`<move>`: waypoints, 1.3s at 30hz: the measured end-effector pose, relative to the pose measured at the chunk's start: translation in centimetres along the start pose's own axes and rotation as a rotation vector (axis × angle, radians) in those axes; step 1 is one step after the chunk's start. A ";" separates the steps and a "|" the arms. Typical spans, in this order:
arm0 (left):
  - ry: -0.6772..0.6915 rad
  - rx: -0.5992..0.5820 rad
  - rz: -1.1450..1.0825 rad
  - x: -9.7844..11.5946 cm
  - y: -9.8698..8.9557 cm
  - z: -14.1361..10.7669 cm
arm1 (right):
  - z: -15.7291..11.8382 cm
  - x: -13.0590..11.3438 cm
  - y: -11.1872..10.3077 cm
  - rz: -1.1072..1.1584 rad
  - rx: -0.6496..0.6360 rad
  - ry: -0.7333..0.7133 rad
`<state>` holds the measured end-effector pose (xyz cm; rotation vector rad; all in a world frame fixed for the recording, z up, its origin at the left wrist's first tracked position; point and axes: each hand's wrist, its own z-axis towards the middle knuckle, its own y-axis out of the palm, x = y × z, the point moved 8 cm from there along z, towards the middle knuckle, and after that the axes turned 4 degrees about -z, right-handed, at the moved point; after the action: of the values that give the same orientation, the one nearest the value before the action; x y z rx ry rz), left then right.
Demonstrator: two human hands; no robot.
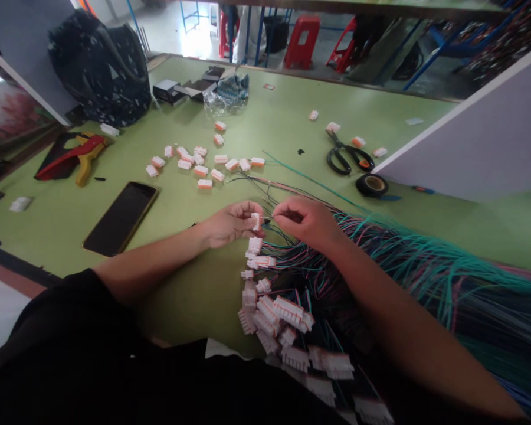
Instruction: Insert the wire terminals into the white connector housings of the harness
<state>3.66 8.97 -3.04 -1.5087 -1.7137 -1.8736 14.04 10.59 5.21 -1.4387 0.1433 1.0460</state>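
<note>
One white connector (256, 222) sits pinched in the left hand (232, 225) above a green table (283, 130) as the right hand (307, 222), fingertips narrowed near wires (298, 255) (grip unclear), seemingly readies one for insertion, careful alignment needed next.

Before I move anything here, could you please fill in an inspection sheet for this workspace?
Surface: green tabletop, with items spread across it.
Work items: white connector held by the left hand; loose connectors scattered beyond it; wired connectors piled nearer the person.
Clutter: phone, scissors, black tape roll, red-and-yellow tool.
Hands: left fingertips on the connector; right hand close beside it, fingers bunched, grip unclear.
Cables: teal, pink and dark wires fanning out to the right, partly under the right forearm.
Surroundings: dark patterned bag at far left; red stools beyond the table.
</note>
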 end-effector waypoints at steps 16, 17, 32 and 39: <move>-0.011 0.009 -0.002 0.2 0.3 -0.2 | -0.5 0.0 0.5 -0.166 -0.009 -0.045; -0.013 0.011 -0.002 0.2 0.3 -0.2 | -0.5 0.0 0.5 -0.182 -0.006 -0.045; 0.012 0.014 0.028 0.2 0.3 -0.2 | -0.7 -0.1 0.8 -0.189 0.030 -0.003; 0.016 0.027 0.042 0.1 0.2 -0.1 | -0.8 -0.1 1.2 -0.195 0.021 0.006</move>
<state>3.71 8.86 -2.78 -1.5032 -1.6803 -1.8293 13.58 9.66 4.21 -1.4070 0.0173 0.8778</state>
